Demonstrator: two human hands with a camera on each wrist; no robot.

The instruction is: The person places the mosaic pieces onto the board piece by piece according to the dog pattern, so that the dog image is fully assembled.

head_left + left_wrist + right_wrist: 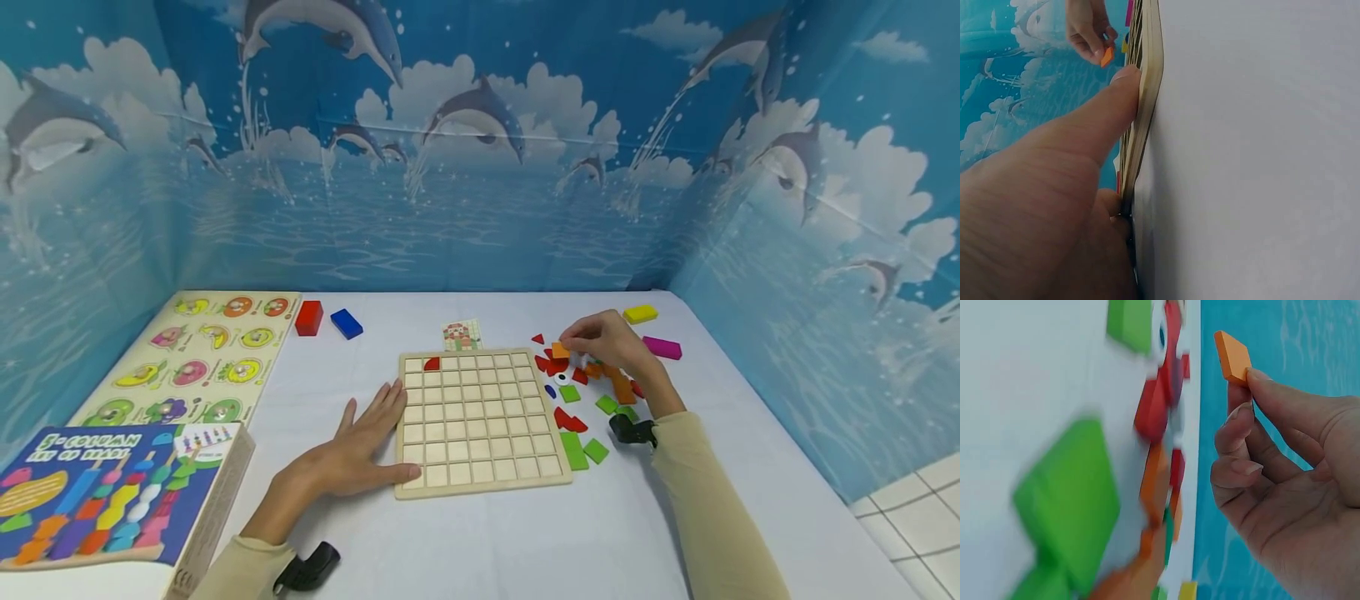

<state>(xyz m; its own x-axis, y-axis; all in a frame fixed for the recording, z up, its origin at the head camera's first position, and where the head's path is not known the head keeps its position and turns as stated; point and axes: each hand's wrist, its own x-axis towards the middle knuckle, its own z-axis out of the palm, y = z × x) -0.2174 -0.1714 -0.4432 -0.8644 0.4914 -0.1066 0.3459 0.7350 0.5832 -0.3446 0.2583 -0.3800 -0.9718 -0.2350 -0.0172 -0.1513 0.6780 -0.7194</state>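
A square wooden grid board [480, 421] lies on the white table, with one red quarter-round piece [432, 364] in its top row. My left hand [360, 450] rests along the board's left edge, thumb on the frame near the lower corner and the other fingers stretched forward. In the left wrist view the thumb [1107, 115] presses the board's side. Between thumb and fingertip, my right hand [611, 343] pinches an orange square tile [1233, 357], held above the loose pieces. Below it lie several red, orange and green pieces [573, 450] beside the board's right edge.
A small pattern card [461, 335] lies behind the board. Red [308, 318] and blue [347, 324] blocks are back left; yellow [640, 314] and magenta [662, 347] blocks are back right. On the left are a fruit puzzle board [187, 358] and a bead-set box [112, 500].
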